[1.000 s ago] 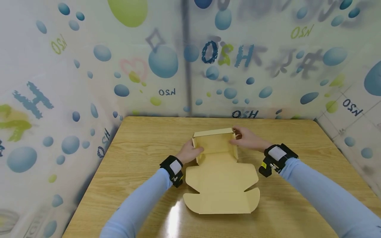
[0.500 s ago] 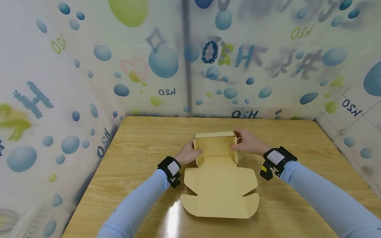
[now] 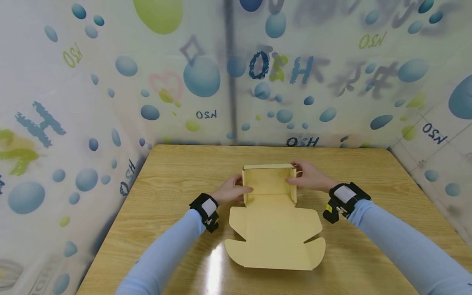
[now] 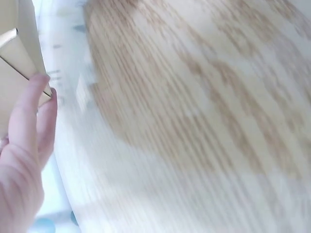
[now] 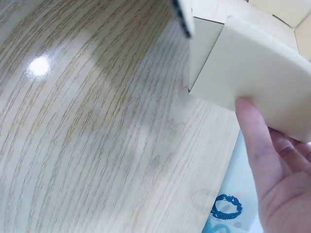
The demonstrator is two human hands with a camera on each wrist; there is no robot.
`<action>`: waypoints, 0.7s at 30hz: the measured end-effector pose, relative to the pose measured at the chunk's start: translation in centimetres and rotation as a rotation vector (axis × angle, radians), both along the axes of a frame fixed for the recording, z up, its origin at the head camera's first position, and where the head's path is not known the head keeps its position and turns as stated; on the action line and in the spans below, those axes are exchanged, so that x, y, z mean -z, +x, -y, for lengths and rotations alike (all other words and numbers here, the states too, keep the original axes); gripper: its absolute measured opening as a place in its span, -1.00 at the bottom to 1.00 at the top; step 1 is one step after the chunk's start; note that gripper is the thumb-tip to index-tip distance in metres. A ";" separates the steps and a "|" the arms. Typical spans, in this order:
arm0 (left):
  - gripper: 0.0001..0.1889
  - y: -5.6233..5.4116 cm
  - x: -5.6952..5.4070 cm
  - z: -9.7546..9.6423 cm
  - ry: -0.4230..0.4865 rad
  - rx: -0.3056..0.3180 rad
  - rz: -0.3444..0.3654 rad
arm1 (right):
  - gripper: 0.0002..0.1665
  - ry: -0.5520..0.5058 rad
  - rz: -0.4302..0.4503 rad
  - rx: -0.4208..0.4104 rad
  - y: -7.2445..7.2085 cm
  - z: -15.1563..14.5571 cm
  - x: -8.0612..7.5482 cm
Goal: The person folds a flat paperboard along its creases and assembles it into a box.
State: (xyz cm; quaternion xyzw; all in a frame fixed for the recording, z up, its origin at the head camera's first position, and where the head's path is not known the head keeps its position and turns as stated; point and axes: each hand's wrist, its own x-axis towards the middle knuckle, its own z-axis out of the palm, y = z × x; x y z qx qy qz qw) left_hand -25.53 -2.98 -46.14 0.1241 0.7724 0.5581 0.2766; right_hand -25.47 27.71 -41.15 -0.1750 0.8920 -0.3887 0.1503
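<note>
The person's left grip (image 3: 231, 189) pinches the left side wall of a cardboard box (image 3: 274, 225), the thumb reaching over to the inner face and the fingers outside. The left wrist view shows two of these fingertips against the box near a corner. The box sits between the two hands, its raised far end standing on the surface (image 3: 177, 180) and its unfolded part spreading towards the person. At the right side wall, the right grip (image 3: 313, 177) pinches the cardboard too, thumb inside and fingers round the outer far corner; the right wrist view shows a fingertip touching the outer face.

There is one box, held by two hands. Its unfolded part has four side flaps, two on the left and two on the right, with a notch between each pair; the nearer two are rounded.

Around it, from the left, come a pale blue left sleeve (image 3: 162, 254) and a black left wrist strap (image 3: 206, 208), then a streak of glare (image 3: 214, 268) on the wood-grain surface, left of the box's near end. Further right are a matching right wrist strap (image 3: 343, 198) and right sleeve (image 3: 409, 246). A pale backdrop (image 3: 166, 127) printed with blue and green spots and lettering runs along the left, behind and along the right. In the head view the hands cover parts of both side walls.
</note>
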 end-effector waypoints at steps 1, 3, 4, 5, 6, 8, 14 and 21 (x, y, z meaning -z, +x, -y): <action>-0.33 -0.1 -0.1 0.1 0.003 0.003 0.004 | -0.16 -0.005 0.011 0.000 0.0 -0.1 0.0; -0.32 -0.1 -0.2 0.3 0.010 0.009 0.009 | -0.12 -0.014 0.030 0.002 0.0 -0.1 0.0; -0.30 -0.2 -0.3 0.4 0.007 0.008 0.014 | -0.10 -0.019 0.041 0.005 0.0 -0.1 -0.1; -0.27 -0.2 -0.5 0.6 0.001 0.009 0.014 | -0.09 -0.021 0.047 0.004 0.0 -0.1 -0.2; -0.24 -0.2 -0.6 0.6 -0.003 0.011 0.016 | -0.08 -0.024 0.051 0.004 0.1 -0.1 -0.3; -0.20 -0.3 -0.9 0.8 -0.007 0.019 0.021 | -0.10 -0.013 0.036 0.000 0.1 0.1 -0.7; -0.15 -0.3 -1.5 1.1 -0.040 0.042 0.033 | -0.18 0.018 0.002 -0.036 0.1 0.6 -1.9; -0.12 -0.4 -1.9 1.0 -0.084 0.098 0.038 | -0.18 0.131 -0.030 -0.132 -0.5 1.8 -3.1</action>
